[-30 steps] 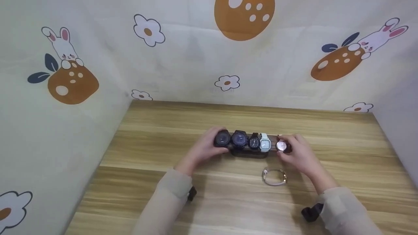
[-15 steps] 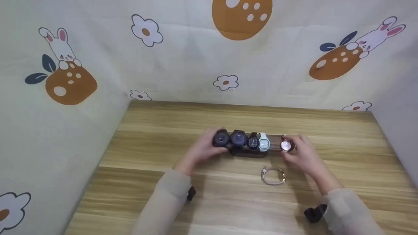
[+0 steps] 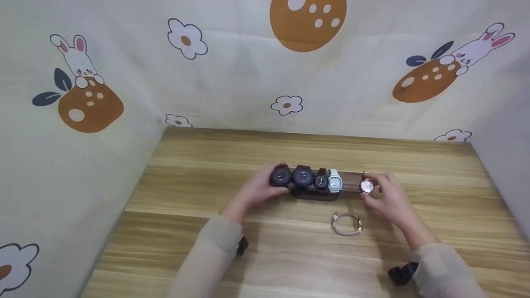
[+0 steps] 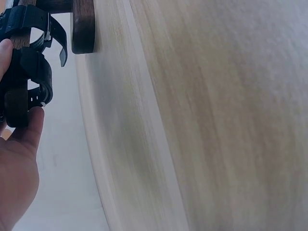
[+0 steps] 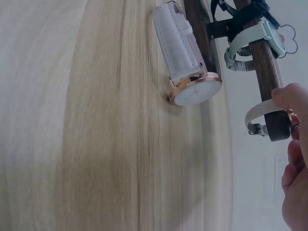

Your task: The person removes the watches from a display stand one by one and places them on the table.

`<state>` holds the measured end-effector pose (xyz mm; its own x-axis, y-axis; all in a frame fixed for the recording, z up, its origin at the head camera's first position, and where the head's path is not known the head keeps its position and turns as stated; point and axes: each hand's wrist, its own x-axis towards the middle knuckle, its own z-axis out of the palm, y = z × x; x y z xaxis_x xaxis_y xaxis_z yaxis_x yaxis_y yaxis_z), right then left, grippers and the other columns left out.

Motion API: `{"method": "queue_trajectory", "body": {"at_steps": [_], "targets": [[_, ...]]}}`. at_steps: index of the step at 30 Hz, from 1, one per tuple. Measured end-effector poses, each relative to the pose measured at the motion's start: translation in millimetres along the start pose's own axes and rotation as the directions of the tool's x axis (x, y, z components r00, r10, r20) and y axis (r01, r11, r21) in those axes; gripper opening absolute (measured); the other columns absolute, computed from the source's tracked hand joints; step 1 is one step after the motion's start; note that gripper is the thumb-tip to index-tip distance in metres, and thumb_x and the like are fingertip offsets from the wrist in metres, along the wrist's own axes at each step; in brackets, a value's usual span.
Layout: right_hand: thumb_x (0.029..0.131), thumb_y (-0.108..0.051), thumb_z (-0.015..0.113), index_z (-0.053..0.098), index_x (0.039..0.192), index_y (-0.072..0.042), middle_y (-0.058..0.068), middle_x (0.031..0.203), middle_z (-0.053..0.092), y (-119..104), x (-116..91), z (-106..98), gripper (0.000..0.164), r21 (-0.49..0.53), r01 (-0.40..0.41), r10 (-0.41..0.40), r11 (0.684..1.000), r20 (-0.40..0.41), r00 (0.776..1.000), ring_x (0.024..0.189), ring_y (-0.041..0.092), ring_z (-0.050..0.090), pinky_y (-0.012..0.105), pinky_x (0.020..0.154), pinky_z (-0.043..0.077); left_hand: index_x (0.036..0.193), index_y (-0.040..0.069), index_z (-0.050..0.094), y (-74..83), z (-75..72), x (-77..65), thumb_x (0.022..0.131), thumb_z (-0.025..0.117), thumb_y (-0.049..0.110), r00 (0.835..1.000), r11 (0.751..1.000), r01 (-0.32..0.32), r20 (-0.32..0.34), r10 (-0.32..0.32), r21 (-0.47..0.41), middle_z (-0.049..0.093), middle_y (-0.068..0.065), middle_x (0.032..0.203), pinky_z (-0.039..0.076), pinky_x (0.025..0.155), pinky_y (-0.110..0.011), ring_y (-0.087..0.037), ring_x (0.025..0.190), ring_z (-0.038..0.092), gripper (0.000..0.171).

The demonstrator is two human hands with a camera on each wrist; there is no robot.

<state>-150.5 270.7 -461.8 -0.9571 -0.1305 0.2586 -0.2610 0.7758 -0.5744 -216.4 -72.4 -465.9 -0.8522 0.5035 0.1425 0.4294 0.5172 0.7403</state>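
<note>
A dark wooden watch stand (image 3: 352, 182) carries a row of wristwatches on its bar. My left hand (image 3: 261, 184) grips the bar's left end, thumb in front and fingers behind, around the outermost black watch (image 3: 281, 176). Beside it sit a second large black watch (image 3: 302, 176), a small black watch (image 3: 321, 180) and a mint-green square watch (image 3: 335, 183). At the bar's right end my right hand (image 3: 389, 198) pinches a watch with a pale round dial (image 3: 367, 186). Its whitish strap (image 5: 260, 111) loops round the bar near the tip in the right wrist view.
A rose-gold watch with a pale strap (image 3: 347, 224) lies on its side on the wooden table (image 3: 306, 256), in front of the stand. The stand's dark base (image 3: 315, 195) rests on the table. A patterned cloth wall (image 3: 232, 82) rises behind.
My right hand has moved to the right along the bar with the pale-dial watch, widening the bare stretch beside the mint-green watch. The left hand has stayed at the left end.
</note>
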Motion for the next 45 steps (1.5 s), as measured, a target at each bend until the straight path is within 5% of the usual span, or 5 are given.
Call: {"method": "queue_trajectory", "body": {"at_steps": [28, 45], "targets": [[0.073, 0.0, 0.074, 0.052, 0.12, 0.006, 0.015, 0.098, 0.048, 6.1, -5.5, -4.0, 0.052, 0.005, -0.051, 0.051, 0.999, -0.005, 0.999, 0.085, 0.026, 0.048, 0.039, 0.072, 0.045, 0.135, 0.003, 0.043, 1.2, -0.8, 1.7, 0.074, 0.078, 0.023, 1.0, 1.0, -0.001, 0.003, 0.001, -0.015, 0.048, -0.013, 0.131, 0.033, 0.106, -0.04, -0.026, 0.12, 0.046, 0.073], [0.068, 0.0, 0.078, 0.06, 0.11, 0.004, 0.011, 0.091, 0.051, 12.2, -15.3, -1.5, 0.046, -0.017, -0.009, 0.008, 1.0, -0.092, 0.996, 0.08, 0.023, 0.049, 0.037, 0.069, 0.044, 0.135, 0.004, 0.043, 0.8, -1.4, 0.8, 0.074, 0.078, 0.024, 1.0, 1.0, 0.011, 0.008, -0.011, 0.006, 0.049, -0.011, 0.131, 0.034, 0.105, -0.039, -0.025, 0.12, 0.046, 0.073]]}}
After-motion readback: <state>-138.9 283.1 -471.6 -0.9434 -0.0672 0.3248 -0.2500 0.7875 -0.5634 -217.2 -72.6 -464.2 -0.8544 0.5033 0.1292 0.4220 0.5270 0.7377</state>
